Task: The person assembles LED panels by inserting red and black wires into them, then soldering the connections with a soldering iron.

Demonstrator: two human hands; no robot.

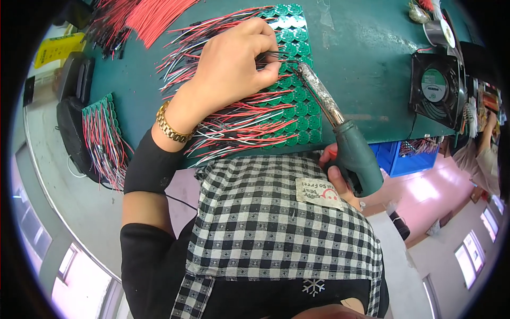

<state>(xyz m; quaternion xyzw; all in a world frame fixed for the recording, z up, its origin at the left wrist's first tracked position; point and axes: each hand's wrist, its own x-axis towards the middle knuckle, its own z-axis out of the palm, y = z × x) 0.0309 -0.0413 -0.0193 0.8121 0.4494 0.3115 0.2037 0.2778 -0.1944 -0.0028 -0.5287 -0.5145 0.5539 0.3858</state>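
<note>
My left hand (234, 64) is closed in a pinch on a thin black wire (273, 52) over a panel of round green circuit boards (302, 109). Rows of red, black and white wires (239, 119) run left from the boards, and my palm lies across some of them. In my right hand (340, 181), at the table's near edge, is a soldering gun (358, 154) with a dark green handle. Its metal barrel (322, 95) slants up and left, its tip end at the boards beside my left fingertips. Whether the tip touches a board I cannot tell.
Loose red wires (154, 18) lie at the far left of the green table (361, 64). A second wired board panel (103, 127) hangs over a black object at left. At right are a black fan (435, 87), a solder spool (440, 33), a blue bin (390, 158) and another person's arm (486, 138).
</note>
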